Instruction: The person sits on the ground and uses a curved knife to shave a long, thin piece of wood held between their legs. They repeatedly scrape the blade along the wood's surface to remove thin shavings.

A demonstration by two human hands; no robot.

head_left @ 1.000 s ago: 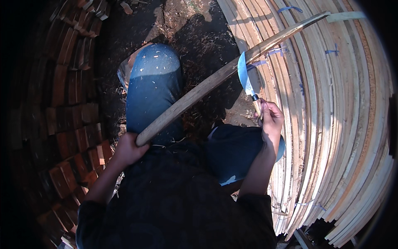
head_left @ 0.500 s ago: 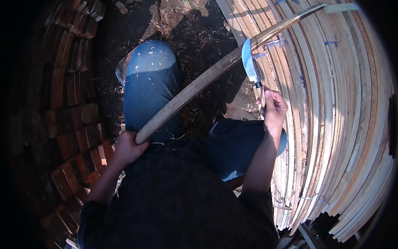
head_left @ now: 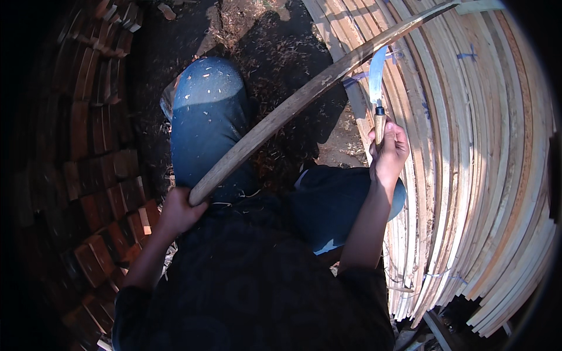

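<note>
Knife [head_left: 377, 82] farther right than before, right grip [head_left: 390, 151] closed round its handle [head_left: 379, 124], left grip [head_left: 180, 210] round wooden pole [head_left: 281, 119]

Open room lies left of your right hand [head_left: 390, 153], over dark chip-strewn ground [head_left: 319, 131]; the long grey-brown wooden pole [head_left: 287, 112] crosses diagonally ahead.

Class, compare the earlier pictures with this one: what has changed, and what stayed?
The right hand has carried the knife rightward and slightly up the picture; it swung from leaning left to nearly upright. Nothing was let go or newly grasped. The left hand still grips the wooden pole's near end.
</note>
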